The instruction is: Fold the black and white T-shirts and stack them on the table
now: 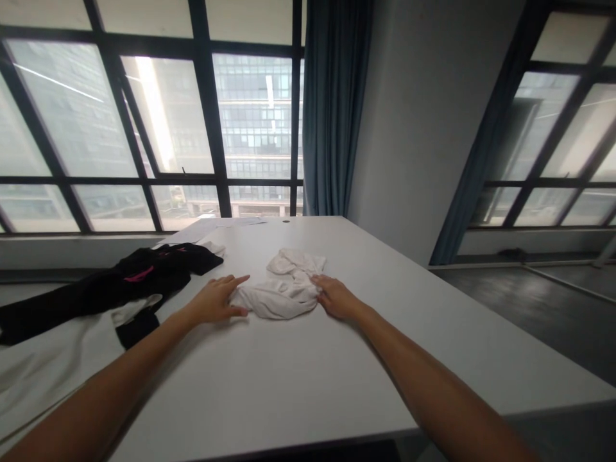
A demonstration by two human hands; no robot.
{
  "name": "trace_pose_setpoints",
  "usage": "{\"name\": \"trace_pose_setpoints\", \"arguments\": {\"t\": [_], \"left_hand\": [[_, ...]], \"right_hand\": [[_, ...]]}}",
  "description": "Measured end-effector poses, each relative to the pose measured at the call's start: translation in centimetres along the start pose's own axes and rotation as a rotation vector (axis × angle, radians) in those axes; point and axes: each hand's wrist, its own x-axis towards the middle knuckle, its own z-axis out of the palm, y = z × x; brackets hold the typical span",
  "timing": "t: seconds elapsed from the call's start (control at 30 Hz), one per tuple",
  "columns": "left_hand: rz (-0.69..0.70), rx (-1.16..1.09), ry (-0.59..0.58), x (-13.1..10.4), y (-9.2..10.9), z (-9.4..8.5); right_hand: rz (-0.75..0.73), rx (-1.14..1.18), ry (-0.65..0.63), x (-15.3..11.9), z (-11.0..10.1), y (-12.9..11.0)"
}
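Note:
A crumpled white cloth garment point(283, 298) lies bunched on the white table point(289, 372) in front of me. At its left end is my left hand point(219, 300), with thumb and fingers spread apart around the cloth's edge. My right hand point(337, 296) rests against the garment's right side, its fingertips touching the fabric and its fingers slightly apart. Neither hand visibly closes on the cloth. The folds hide what kind of garment it is.
Black clothing with pink details point(158, 266) lies along the table's left side. Nearer me on that side is a white garment point(52, 366). Papers point(231, 222) lie at the far end, before windows and a blue curtain point(334, 115).

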Motion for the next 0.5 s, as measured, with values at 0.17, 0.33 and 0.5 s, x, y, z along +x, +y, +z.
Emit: {"name": "trace_pose_setpoints", "arguments": {"t": [0.17,0.33,0.5], "left_hand": [[0.014,0.014,-0.059,0.0,1.3,0.9],[-0.101,0.122,0.209,0.1,-0.6,0.2],[-0.188,-0.041,0.166,-0.7,-2.2,-0.2]], "right_hand": [[0.032,-0.194,-0.042,0.1,-1.1,-2.4],[0.144,-0.191,-0.058,-0.6,-3.0,-3.1],[0.04,0.229,0.059,-0.9,-3.5,-2.5]]}}
